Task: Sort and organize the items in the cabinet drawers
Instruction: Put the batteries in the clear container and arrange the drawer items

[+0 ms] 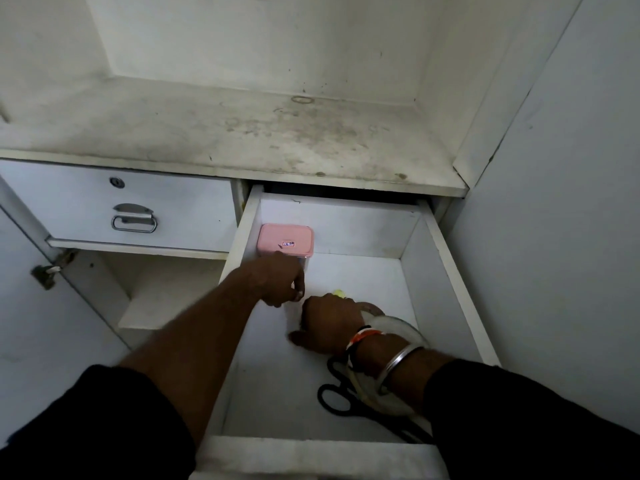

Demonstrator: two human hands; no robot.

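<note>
Left hand curled by pink-lidded box, grip unclear, right hand fisted, perhaps round yellow item

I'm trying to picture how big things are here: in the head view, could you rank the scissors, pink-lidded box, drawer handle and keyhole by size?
1. black scissors, though partly hidden and nearest the camera, so unsure.
2. pink-lidded box.
3. drawer handle, only a little smaller than the box.
4. keyhole, clearly smallest.

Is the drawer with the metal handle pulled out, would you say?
No, the handled drawer sits shut; only the drawer to its right is pulled out.
</note>
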